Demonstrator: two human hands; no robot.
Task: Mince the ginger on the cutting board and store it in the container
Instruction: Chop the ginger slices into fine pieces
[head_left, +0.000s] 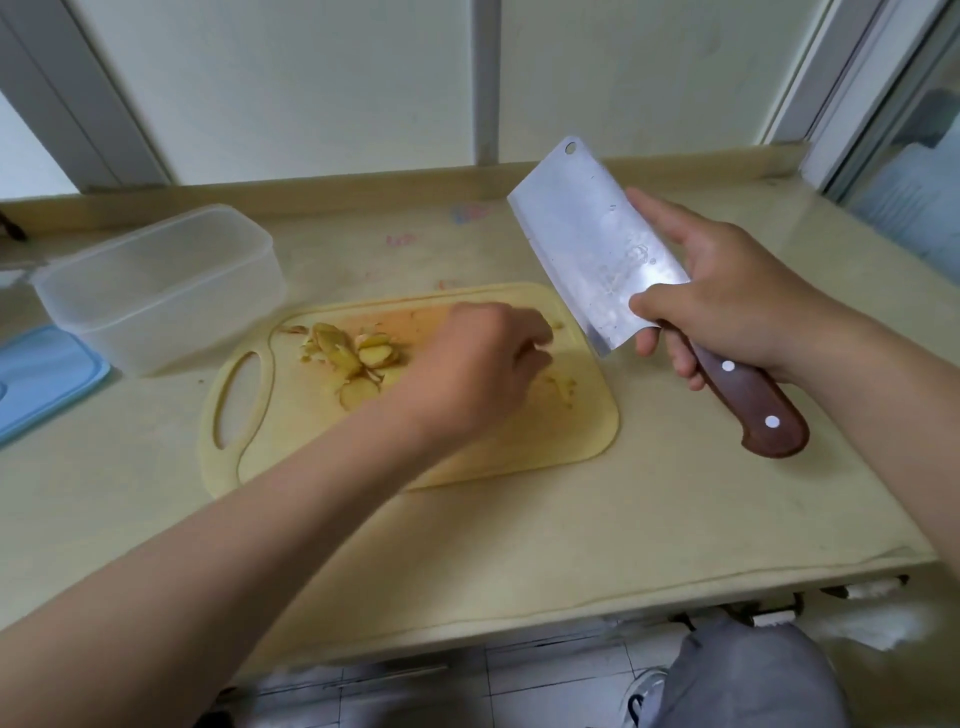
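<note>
There is one table (519, 545), one cutting board (322, 447), one clear container (156, 291) at the board's ten o'clock, one blue lid (41, 379) at nine, one cleaver (613, 254) at two, and several overlapping ginger slices (358, 358).

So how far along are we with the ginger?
Done: the ginger is sliced and lies on the cutting board. In hand: the right hand holds the cleaver lifted off the board, and the left hand reaches among the pieces, fingers curled; whether it holds any is hidden. Left: the mincing itself, then filling the container, which looks empty, blue lid off beside it.
</note>
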